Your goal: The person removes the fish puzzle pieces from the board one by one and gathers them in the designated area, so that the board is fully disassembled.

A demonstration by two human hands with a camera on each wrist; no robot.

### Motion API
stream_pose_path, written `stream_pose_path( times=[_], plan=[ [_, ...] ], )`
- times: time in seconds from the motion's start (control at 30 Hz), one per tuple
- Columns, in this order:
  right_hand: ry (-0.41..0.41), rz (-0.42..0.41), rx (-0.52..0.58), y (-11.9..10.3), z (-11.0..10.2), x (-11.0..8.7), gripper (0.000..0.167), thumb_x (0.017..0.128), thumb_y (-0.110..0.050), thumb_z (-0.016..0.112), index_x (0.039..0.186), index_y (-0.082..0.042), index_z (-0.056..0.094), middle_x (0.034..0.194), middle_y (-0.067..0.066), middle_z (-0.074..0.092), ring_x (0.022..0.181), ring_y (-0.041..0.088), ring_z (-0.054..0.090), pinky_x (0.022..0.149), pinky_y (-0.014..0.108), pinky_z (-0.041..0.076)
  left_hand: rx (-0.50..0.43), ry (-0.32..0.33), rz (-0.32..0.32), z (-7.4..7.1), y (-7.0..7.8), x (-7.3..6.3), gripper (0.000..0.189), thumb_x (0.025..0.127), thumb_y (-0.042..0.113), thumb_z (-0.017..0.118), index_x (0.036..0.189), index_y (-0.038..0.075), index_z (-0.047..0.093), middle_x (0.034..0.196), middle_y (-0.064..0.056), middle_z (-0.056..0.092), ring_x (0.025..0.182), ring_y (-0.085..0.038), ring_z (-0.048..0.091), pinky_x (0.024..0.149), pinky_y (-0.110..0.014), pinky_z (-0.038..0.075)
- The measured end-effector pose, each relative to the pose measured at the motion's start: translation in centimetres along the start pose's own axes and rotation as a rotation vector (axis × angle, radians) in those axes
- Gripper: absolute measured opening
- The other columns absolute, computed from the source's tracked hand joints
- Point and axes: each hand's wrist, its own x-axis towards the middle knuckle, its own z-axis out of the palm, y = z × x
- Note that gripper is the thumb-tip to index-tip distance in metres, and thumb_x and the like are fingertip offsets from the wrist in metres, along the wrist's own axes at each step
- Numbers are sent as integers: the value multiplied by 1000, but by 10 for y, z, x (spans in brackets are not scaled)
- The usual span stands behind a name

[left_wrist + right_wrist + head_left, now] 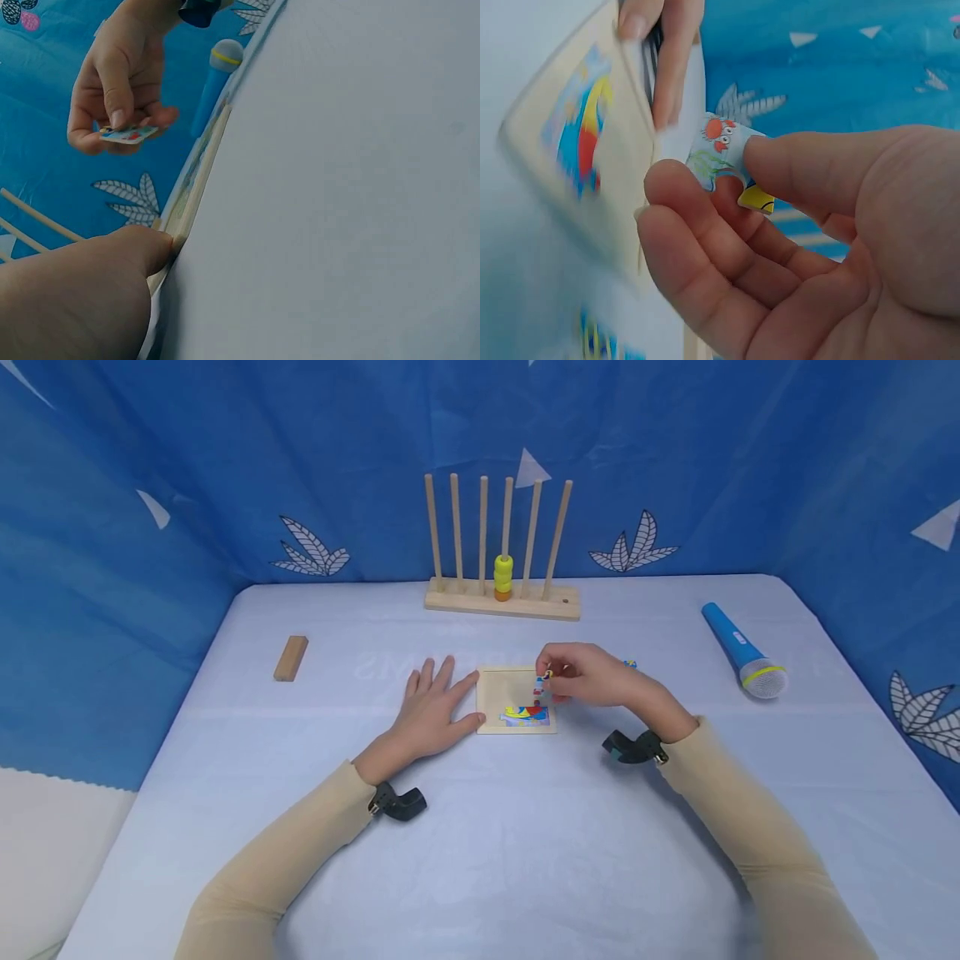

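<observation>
A jigsaw puzzle piece with a red crab and a yellow corner is pinched between the thumb and fingers of my right hand. It is held over the right side of a shallow wooden puzzle tray. Along the tray's lower edge lies a joined strip of colourful pieces in yellow, red and blue. My left hand rests on the table with fingers spread, its thumb and index fingertips touching the tray's left edge. In the left wrist view, the thumb presses on the wooden rim.
Behind my right hand a blue patterned puzzle piece partly shows. At the back stands a wooden peg rack with yellow and orange beads. A wooden block lies at left, a blue toy microphone at right.
</observation>
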Motion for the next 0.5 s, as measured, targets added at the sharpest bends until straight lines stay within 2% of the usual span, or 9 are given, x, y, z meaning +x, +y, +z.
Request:
stream_pose_path(
  times=[0.27,0.37,0.5],
  plan=[
    [67,73,-50,30,-19,-37,4,97,-5,62,101,-6,61,96,13,68,74,21,64,67,30,53,-7,0,1,1,-1,-1,72,97,53,55,159,21,37,171,-21,14,158,-49,1,124,-68,4],
    [73,87,-64,38,-17,-45,4,97,-5,63,100,-5,61,95,12,68,73,21,63,64,27,50,-8,1,0,1,-1,0,72,97,53,55,160,21,37,171,-21,14,158,-49,1,124,-67,4],
    [66,106,-72,43,-9,-50,6,96,-6,66,101,-6,63,85,8,64,70,19,59,62,25,47,-14,0,-4,0,-1,-1,72,97,52,55,160,21,37,171,-20,13,158,-48,0,125,-67,3]
  ],
)
